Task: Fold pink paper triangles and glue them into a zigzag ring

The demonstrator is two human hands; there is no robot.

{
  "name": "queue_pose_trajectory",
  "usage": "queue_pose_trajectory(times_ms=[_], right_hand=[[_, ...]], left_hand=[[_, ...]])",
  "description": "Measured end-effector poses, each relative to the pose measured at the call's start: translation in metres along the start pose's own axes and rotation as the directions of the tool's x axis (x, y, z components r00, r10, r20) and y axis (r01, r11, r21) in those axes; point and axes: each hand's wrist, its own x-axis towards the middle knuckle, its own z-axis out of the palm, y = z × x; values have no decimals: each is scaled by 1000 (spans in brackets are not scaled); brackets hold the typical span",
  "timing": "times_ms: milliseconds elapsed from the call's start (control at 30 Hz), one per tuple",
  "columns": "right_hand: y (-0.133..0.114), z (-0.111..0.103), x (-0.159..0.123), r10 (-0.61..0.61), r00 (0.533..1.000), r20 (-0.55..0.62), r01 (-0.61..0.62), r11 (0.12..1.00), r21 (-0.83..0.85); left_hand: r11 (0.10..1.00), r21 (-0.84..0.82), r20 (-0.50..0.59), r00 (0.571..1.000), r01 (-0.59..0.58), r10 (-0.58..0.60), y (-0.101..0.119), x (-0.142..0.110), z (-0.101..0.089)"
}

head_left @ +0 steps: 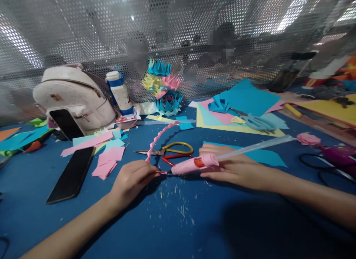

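Observation:
My right hand [222, 166] is wrapped round a pink glue gun [189, 165], with a long clear glue stick [258, 144] poking out of its back end. The gun's dark nozzle points left and meets the end of a pink folded paper strip [160, 134]. Fingers of my left hand [133, 179] pinch that end near the nozzle. From there the zigzag-edged strip curves up and away to the right. Just behind the nozzle lie scissors [178, 149] with one yellow and one red handle loop. A blue paper sheet [258, 155] is partly hidden behind my right hand.
Two black phones, one flat [72, 175] and one leaning on a white backpack [75, 95], are at left beside pink paper pieces [108, 160]. A bottle [121, 94] and folded paper flowers [164, 84] stand behind. Light-blue scissors [256, 121] rest on coloured sheets [250, 95].

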Motion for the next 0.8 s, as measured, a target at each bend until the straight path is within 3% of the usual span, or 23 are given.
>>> queue_pose_trajectory(times_ms=[200, 300, 400, 533, 633, 700, 800], right_hand=[[-1, -3, -2, -58, 998, 19, 59, 997, -42], [-4, -1, -3, -9, 1000, 8, 9, 1000, 23], [-1, -1, -3, 118, 992, -43, -112, 986, 120], [16, -11, -5, 334, 929, -158, -308, 936, 171], [35, -28, -11, 502, 830, -244, -475, 864, 166], [47, -39, -17, 534, 785, -314, -524, 843, 123], [69, -49, -28, 512, 785, -349, -534, 845, 38]], left_hand=[[1000, -30, -22, 1000, 5, -6, -1, -1, 0], [1000, -23, -31, 1000, -7, 6, -1, -1, 0], [1000, -2, -48, 998, -31, 31, -2, -1, 0], [999, 0, -77, 996, -41, 41, -2, -1, 1], [999, -38, -66, 998, -25, 22, -2, -2, 1], [998, -55, -69, 998, -13, 9, -2, -2, 1], [996, -93, -70, 997, 15, -21, -1, -3, 1]])
